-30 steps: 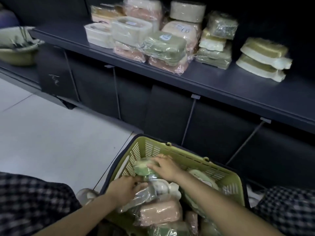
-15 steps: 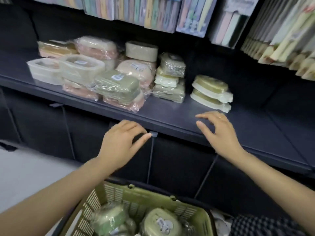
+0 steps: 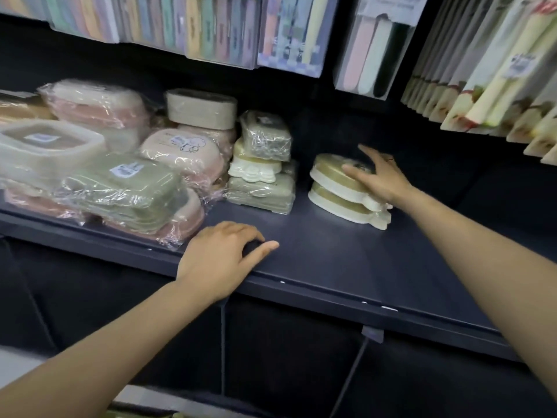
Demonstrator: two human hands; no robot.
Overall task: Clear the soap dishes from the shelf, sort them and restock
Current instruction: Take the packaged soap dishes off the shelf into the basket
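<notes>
Two stacked oval cream-and-olive soap dishes [image 3: 334, 188] stand on the dark shelf [image 3: 331, 260]. My right hand [image 3: 381, 178] lies over the right end of the top dish, thumb on its lid and fingers spread behind it. My left hand [image 3: 221, 256] rests on the shelf near its front edge, fingers loosely curled, holding nothing. To the left stand a small stack of wrapped green and cream dishes [image 3: 262, 164] and a larger heap of wrapped pink, green and beige dishes [image 3: 126, 176].
Packs of pastel items [image 3: 180, 22] hang above the shelf, and boxed goods [image 3: 488, 73] lean at the upper right. Below the shelf are dark panels. A sliver of the green basket [image 3: 141, 413] shows at the bottom edge.
The view has risen from the basket to the shelf. Both hands left the basket and reached up; the right hand moved onto the top oval dish, the left settled on the shelf.
</notes>
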